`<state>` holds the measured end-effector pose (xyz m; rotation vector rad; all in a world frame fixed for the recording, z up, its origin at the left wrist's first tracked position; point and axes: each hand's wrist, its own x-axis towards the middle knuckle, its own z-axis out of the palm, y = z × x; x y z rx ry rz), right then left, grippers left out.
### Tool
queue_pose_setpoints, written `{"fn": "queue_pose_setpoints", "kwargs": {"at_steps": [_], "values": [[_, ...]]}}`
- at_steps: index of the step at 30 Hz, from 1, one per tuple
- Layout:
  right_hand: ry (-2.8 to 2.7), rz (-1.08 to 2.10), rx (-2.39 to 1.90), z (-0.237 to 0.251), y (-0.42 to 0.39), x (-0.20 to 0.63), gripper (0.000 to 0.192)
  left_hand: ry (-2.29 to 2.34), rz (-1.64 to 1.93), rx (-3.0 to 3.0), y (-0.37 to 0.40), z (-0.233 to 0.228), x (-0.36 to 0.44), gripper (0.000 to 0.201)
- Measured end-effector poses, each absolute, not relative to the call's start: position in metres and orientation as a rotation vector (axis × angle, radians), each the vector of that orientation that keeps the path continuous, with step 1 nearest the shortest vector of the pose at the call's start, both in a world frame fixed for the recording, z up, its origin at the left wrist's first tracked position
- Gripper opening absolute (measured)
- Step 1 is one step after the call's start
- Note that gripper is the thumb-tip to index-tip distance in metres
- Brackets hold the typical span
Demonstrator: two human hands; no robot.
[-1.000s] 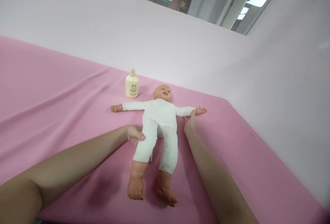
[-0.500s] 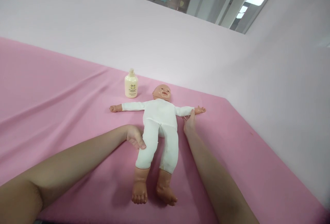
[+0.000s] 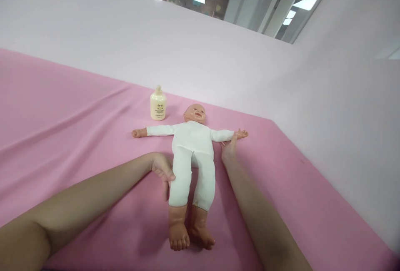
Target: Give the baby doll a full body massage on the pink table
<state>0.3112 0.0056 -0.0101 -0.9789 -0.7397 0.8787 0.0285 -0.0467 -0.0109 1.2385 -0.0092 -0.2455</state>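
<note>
Left hand (image 3: 162, 169) pushed doll (image 3: 193, 146) leg inward, legs together.

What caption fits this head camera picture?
Left hand against baby doll leg, right hand at its arm, lotion bottle nearby.

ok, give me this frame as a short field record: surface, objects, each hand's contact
surface: pink cloth over a flat top, pale wall behind
doll: baby doll in white suit, on its back, arms spread, legs side by side, bare feet toward the camera
bottle: cream lotion bottle, upright, beside the doll's head, apart from it
left hand: left hand against the outer side of the doll's thigh, fingers along the leg
right hand: right hand under the doll's outstretched forearm, fingertips touching its sleeve
held: neither hand lifts anything
</note>
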Motion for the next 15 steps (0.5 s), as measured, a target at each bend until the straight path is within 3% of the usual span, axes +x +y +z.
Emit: {"fn": "queue_pose_setpoints", "kwargs": {"at_steps": [5, 8, 15], "values": [[-0.731, 0.882, -0.941, -0.006, 0.003, 0.312, 0.072, -0.089, -0.121, 1.317, -0.053, 0.003, 0.036, 0.103], [-0.717, 0.875, -0.999, -0.008, 0.007, 0.316, 0.074, -0.046, -0.091, 1.336, -0.056, 0.008, 0.038, 0.104], [-0.752, 0.769, -1.079, -0.017, 0.015, 0.332, 0.075, -0.082, -0.393, 1.274, -0.05, 0.003, 0.034, 0.096]]}}
